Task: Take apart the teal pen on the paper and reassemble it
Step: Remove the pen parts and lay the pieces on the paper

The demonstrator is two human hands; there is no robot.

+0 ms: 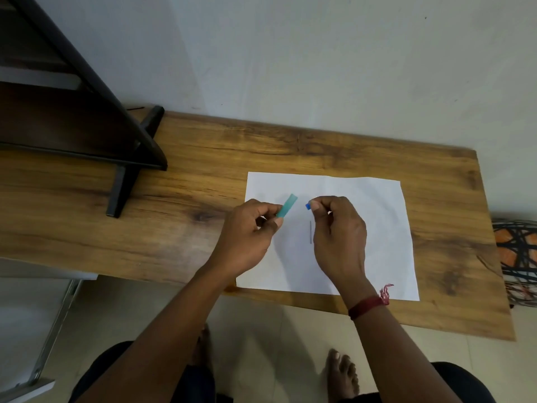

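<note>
Two hands [247, 231], one teal pen barrel [287, 206], one blue cap [308, 205], one paper [377, 228].

Matt grained wood table [290, 146], smooth white paper [377, 228], seemingly translucent plastic teal pen barrel [287, 206]

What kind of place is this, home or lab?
Probably a home room, not a lab: a rustic wood-grain tabletop against a plain white wall, pale tiled floor under bare feet, and a dark wooden shelf frame standing on the table.
</note>
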